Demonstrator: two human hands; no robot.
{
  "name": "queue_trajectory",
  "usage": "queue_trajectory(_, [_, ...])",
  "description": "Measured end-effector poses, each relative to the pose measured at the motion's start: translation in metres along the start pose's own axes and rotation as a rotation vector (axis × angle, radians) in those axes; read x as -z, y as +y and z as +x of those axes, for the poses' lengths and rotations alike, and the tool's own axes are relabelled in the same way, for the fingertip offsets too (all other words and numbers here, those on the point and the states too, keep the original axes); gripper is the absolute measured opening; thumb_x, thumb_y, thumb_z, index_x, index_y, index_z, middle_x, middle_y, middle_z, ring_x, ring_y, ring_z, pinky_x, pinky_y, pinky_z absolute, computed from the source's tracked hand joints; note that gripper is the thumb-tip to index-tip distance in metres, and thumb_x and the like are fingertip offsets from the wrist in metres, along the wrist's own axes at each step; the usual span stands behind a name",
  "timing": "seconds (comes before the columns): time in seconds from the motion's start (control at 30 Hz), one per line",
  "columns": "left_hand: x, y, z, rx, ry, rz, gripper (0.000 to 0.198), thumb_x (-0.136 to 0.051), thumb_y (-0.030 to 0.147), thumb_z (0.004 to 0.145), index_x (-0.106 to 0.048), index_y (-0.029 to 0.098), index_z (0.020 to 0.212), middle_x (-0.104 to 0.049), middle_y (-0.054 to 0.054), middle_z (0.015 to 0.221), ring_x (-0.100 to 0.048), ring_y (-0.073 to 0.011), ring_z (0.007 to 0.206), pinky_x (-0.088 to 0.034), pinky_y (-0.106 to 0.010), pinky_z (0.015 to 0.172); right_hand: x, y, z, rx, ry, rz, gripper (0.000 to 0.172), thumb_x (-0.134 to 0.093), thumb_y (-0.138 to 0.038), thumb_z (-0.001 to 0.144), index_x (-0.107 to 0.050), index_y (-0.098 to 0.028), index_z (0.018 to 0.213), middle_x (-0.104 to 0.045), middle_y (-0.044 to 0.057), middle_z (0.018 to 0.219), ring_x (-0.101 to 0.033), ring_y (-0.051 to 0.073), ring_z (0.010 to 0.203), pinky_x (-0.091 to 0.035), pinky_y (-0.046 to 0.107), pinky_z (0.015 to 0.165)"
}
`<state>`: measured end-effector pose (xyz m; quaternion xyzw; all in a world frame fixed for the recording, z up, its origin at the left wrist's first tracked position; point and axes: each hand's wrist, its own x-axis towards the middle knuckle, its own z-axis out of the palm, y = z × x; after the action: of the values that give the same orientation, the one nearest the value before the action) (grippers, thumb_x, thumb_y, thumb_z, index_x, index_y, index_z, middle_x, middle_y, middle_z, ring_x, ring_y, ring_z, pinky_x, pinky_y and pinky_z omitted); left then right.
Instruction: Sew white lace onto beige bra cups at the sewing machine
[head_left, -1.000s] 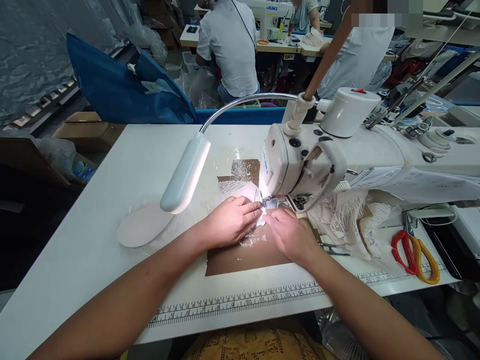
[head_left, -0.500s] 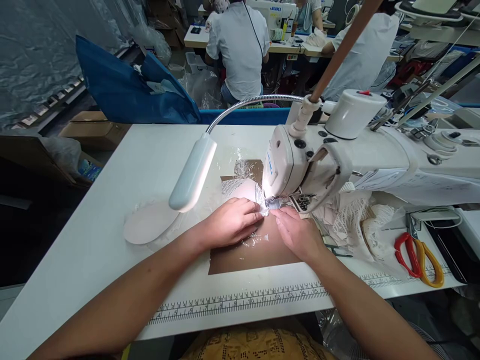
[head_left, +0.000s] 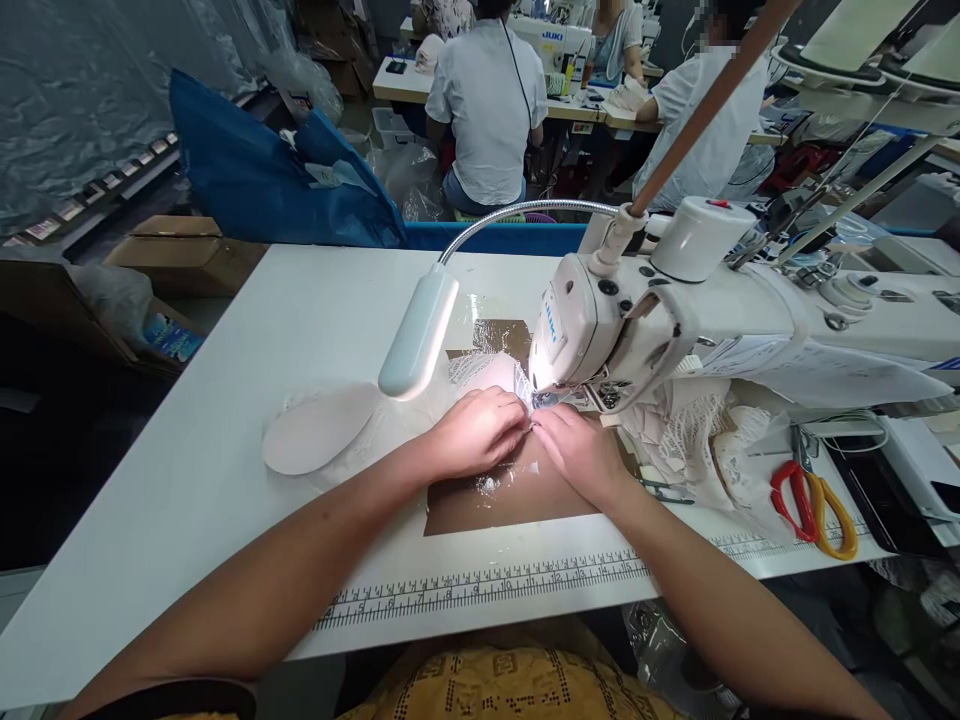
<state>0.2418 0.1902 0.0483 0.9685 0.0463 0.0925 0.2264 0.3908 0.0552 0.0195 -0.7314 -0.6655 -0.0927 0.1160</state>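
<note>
A pale pink bra cup with white lace lies just left of the needle area of the white sewing machine. My left hand is closed at the near edge of this lace piece, fingertips pinched together. From the other side my right hand meets it, its fingers drawn together on the same edge close to the presser foot. Both sets of fingertips nearly touch, and they hide the bit of fabric between them. Under the hands is a brown taped sheet. A loose pale pad rests on sheer fabric at the left.
A gooseneck lamp hangs over the work. Lace pieces are heaped right of the machine, beside red-and-yellow-handled scissors. A ruler strip runs along the front table edge. Co-workers sit beyond a blue cloth bag.
My right hand has shifted slightly left, bringing its fingertips against my left hand's at the lace edge. The camera view has turned a little; the lace piece stays by the needle.
</note>
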Motion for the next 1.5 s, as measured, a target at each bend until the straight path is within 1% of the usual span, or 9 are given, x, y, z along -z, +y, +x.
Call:
queue_trajectory(0.13, [0.012,-0.001,-0.004,-0.073,-0.139,-0.023,0.022,-0.055,0.009,0.065,-0.053,0.017,0.085,-0.059,-0.006,0.089,-0.054,-0.0203,0.081,-0.047,-0.032,0.074,-0.001,0.003,0.0,-0.002,-0.007,0.089,0.026,-0.045,-0.023,0.097,-0.07,-0.021,0.09,-0.071,0.004,0.092,-0.062,0.014,0.071,-0.04,0.023,0.058])
queue_trajectory(0.27, [0.006,-0.011,-0.003,-0.086,-0.019,-0.032,0.012,-0.046,0.011,0.082,-0.056,0.016,0.084,-0.061,-0.007,0.087,-0.056,-0.0193,0.081,-0.047,-0.03,0.071,-0.004,0.006,-0.001,-0.038,0.003,0.134,0.022,-0.048,-0.024,0.096,-0.069,-0.021,0.092,-0.071,0.004,0.091,-0.063,0.014,0.073,-0.04,0.022,0.058])
queue_trajectory(0.43, [-0.005,-0.018,-0.001,-0.054,0.12,-0.111,0.029,-0.041,0.029,0.098,-0.061,0.015,0.083,-0.066,-0.007,0.082,-0.06,-0.0179,0.082,-0.048,-0.03,0.077,0.001,0.006,-0.002,-0.036,-0.007,0.124,0.019,-0.052,-0.026,0.094,-0.068,-0.02,0.104,-0.072,0.006,0.094,-0.065,0.016,0.078,-0.042,0.023,0.061])
queue_trajectory(0.6, [-0.003,-0.016,0.0,-0.022,0.105,-0.161,0.036,-0.036,0.03,0.099,-0.061,0.014,0.081,-0.066,-0.006,0.08,-0.06,-0.0171,0.079,-0.048,-0.03,0.077,0.006,0.002,0.001,-0.022,-0.031,0.04,0.028,-0.059,-0.032,0.091,-0.064,-0.02,0.116,-0.072,0.006,0.097,-0.065,0.019,0.076,-0.04,0.025,0.056])
queue_trajectory(0.73, [-0.004,-0.016,-0.002,-0.06,0.118,-0.11,0.032,-0.041,0.034,0.098,-0.063,0.015,0.085,-0.065,-0.006,0.083,-0.059,-0.0178,0.081,-0.047,-0.029,0.074,0.004,-0.003,0.007,-0.016,-0.029,0.064,0.018,-0.055,-0.029,0.093,-0.069,-0.019,0.097,-0.072,0.004,0.088,-0.062,0.016,0.068,-0.036,0.024,0.054])
queue_trajectory(0.87, [-0.005,-0.019,-0.005,-0.178,0.088,0.029,0.025,-0.049,0.034,0.094,-0.065,0.015,0.096,-0.065,-0.007,0.088,-0.058,-0.019,0.082,-0.046,-0.029,0.07,0.003,-0.003,0.005,0.018,-0.022,0.096,0.025,-0.048,-0.026,0.097,-0.07,-0.02,0.085,-0.071,0.003,0.087,-0.062,0.013,0.071,-0.037,0.022,0.056])
queue_trajectory(1.03, [-0.006,-0.021,-0.007,-0.245,0.1,0.197,0.038,-0.041,0.033,0.099,-0.068,0.016,0.079,-0.063,-0.006,0.081,-0.055,-0.0165,0.073,-0.04,-0.028,0.064,0.008,0.002,-0.009,0.109,-0.05,0.088,0.025,-0.049,-0.016,0.093,-0.072,-0.021,0.099,-0.069,0.004,0.088,-0.06,0.015,0.071,-0.038,0.024,0.057])
queue_trajectory(1.23, [-0.006,-0.018,-0.009,-0.273,0.101,0.296,0.032,-0.045,0.03,0.098,-0.07,0.018,0.082,-0.067,-0.006,0.091,-0.055,-0.0164,0.074,-0.039,-0.029,0.064,0.012,0.006,-0.018,0.107,-0.047,0.137,0.037,-0.044,-0.01,0.089,-0.066,-0.017,0.118,-0.068,0.006,0.097,-0.059,0.016,0.073,-0.041,0.027,0.064])
queue_trajectory(1.5, [-0.007,-0.013,-0.007,-0.281,0.036,0.264,0.025,-0.046,0.028,0.097,-0.066,0.016,0.107,-0.066,-0.011,0.117,-0.059,-0.0215,0.094,-0.048,-0.034,0.079,0.016,-0.001,-0.011,0.023,-0.279,0.042,0.037,-0.044,-0.009,0.087,-0.067,-0.02,0.113,-0.064,0.006,0.092,-0.057,0.018,0.073,-0.034,0.03,0.059])
